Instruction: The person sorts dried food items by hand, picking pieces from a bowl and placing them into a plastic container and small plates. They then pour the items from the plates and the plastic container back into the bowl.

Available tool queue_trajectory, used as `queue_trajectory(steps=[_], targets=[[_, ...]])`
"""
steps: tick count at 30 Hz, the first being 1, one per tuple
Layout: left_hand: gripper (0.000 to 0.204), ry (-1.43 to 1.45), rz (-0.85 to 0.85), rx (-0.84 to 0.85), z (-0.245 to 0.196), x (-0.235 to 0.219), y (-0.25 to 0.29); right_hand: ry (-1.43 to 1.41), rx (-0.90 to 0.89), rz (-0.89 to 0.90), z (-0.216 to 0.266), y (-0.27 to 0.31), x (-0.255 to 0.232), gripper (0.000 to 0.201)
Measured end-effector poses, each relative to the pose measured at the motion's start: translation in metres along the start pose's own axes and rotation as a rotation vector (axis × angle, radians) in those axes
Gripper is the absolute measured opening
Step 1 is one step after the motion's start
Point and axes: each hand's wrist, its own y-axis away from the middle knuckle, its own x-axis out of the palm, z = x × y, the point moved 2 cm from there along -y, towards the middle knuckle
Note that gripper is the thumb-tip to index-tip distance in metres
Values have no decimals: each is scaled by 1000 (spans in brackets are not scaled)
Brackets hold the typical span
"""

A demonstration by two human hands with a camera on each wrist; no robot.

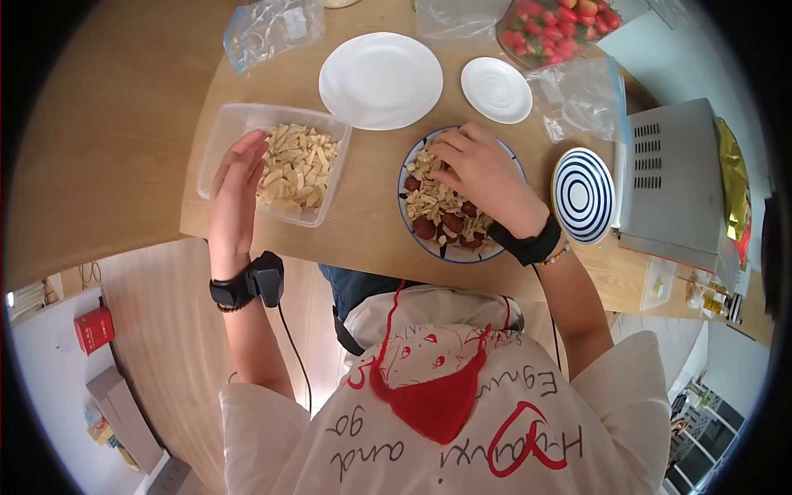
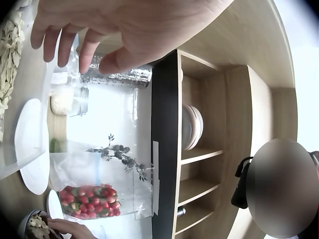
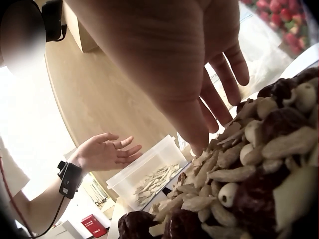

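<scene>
My left hand hovers over the left side of a clear plastic box, its fingers loosely bent with nothing between them. Pale dried slices fill the right part of that box. My right hand reaches over a blue-rimmed bowl, fingertips down at the food. Dark red dates, pale slices and round whitish seeds are heaped in the bowl. In the right wrist view the fingers extend toward the heap, slightly apart, and no piece shows gripped among them.
Beyond the bowl lie a large white plate and a small white saucer. A blue-striped dish sits right of the bowl, beside a grey appliance. Strawberries fill a clear container at the back; plastic bags lie nearby.
</scene>
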Motion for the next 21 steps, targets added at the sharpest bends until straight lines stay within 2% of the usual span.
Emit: queue_trajectory(steps=[3,6,10,13,16,21], targets=[[39,40,5,56,0,5,-2,-13,5,8,2,1,-1,23],[36,-73,180,72,-10,27,5,-72,11,-28,1,2,2,19],[27,-230,540,31,-11,68,6,-107,51,-5,3,6,1,15],[29,-430,669,116,-12,106,5,-124,64,-11,2,8,1,14],[31,-815,667,360,6,135,-6,-192,83,-23,-2,12,5,15],[31,-848,621,465,27,156,-10,-341,131,-116,0,24,-10,14]])
